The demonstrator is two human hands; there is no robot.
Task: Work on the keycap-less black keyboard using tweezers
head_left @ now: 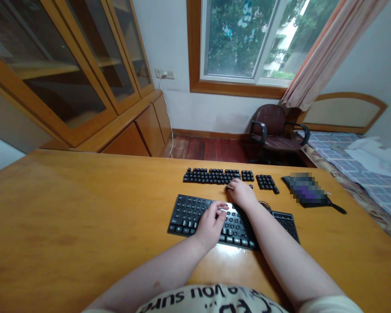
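A black keyboard lies on the wooden desk in front of me. Its upper part shows bare key stems, while keycaps still sit along its near edge. My left hand rests over the middle of the keyboard, fingers loosely curved and thumb apart from them, with nothing visible in it. Beyond the keyboard, loose black keycaps are laid out in rows, with a smaller block of keycaps to the right. My right hand reaches to the near side of these rows, its fingertips pinched on a small dark piece that looks like a keycap.
A blurred-out dark pouch with a strap lies on the right of the desk. A cable is coiled behind the keyboard. Past the desk stand a glass-door cabinet, an office chair and a bed.
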